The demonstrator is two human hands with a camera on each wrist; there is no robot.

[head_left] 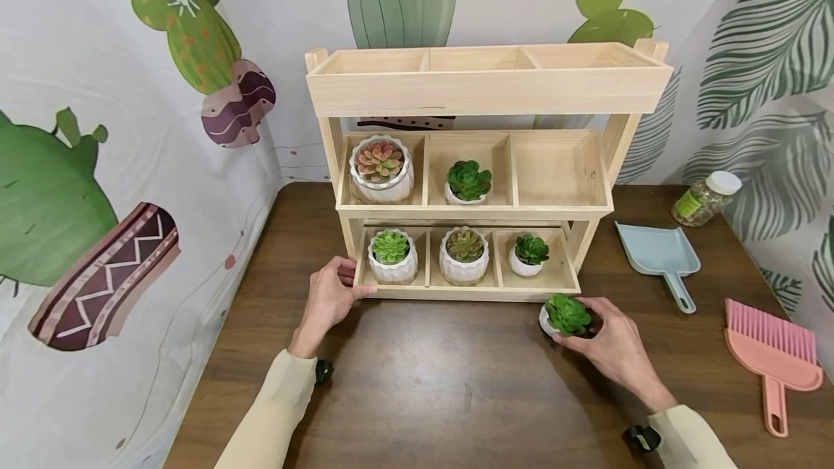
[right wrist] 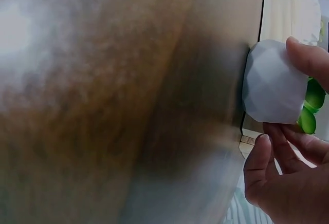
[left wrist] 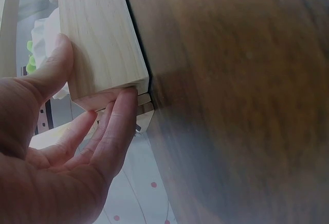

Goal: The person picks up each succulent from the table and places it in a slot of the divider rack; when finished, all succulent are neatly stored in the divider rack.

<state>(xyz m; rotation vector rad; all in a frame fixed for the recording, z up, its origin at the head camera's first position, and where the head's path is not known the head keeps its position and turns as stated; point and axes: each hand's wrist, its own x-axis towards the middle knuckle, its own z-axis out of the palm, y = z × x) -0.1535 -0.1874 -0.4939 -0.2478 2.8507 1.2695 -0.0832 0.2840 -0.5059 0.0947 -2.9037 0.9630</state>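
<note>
My left hand [head_left: 331, 297] grips the front left corner of the bottom tray of a three-tier wooden plant shelf [head_left: 489, 91], thumb on its front board [left wrist: 100, 34] and fingers at its end. In my right hand [head_left: 612, 339] is a green potted succulent [head_left: 568, 314], pinched by its white faceted pot [right wrist: 275, 82]. It stands low at the tray's front right corner. The bottom tray holds a bright green succulent [head_left: 391, 247], a brownish-green one [head_left: 465, 244] and a small dark green one [head_left: 529, 250], each in a white pot.
The middle tier bears a pink succulent [head_left: 380, 159] and a green one [head_left: 468, 180]. On the right lie a blue dustpan [head_left: 659, 250], a pink brush [head_left: 774, 353] and a white-capped jar [head_left: 706, 198]. Cactus-print fabric [head_left: 280, 20] hangs behind the brown table [head_left: 430, 396].
</note>
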